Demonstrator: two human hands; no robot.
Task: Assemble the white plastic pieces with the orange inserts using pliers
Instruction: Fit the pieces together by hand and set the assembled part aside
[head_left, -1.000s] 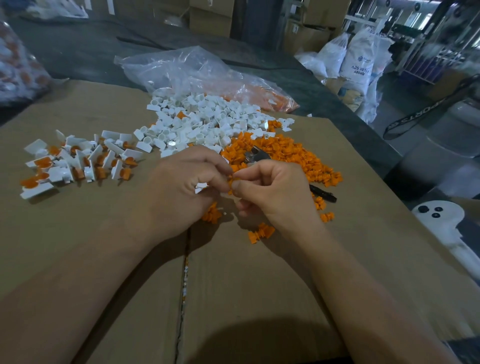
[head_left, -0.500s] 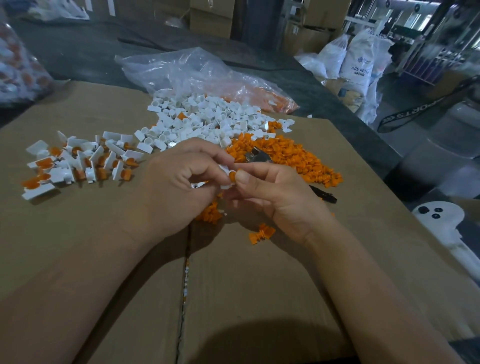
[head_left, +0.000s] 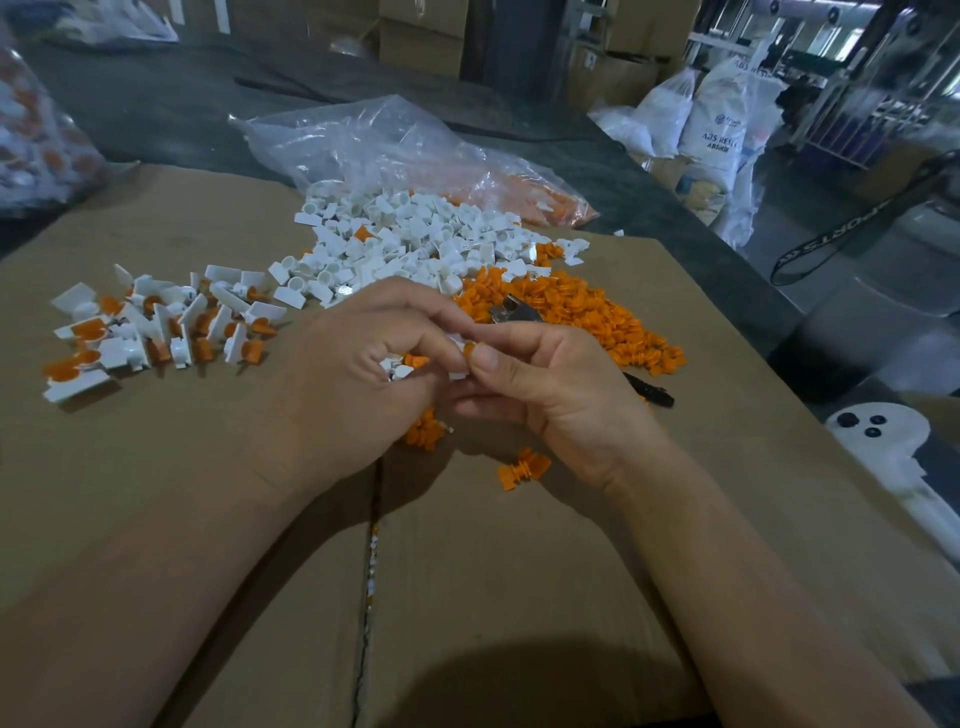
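Left hand (head_left: 358, 374) pinches white piece (head_left: 459, 372), right hand (head_left: 550, 384) orange insert (head_left: 470, 349), bag (head_left: 395, 135) holds inserts (head_left: 553, 203)

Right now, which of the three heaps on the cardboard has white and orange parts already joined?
The far-left heap: its white pieces carry orange inserts. The middle heap is mostly plain white, the right heap only loose orange.

Matt brown cardboard sheet (head_left: 519, 597), smooth white plastic pieces (head_left: 405, 244), matt orange plastic inserts (head_left: 587, 312), shiny metal pliers (head_left: 511, 310), crinkled glossy clear plastic bag (head_left: 384, 140)
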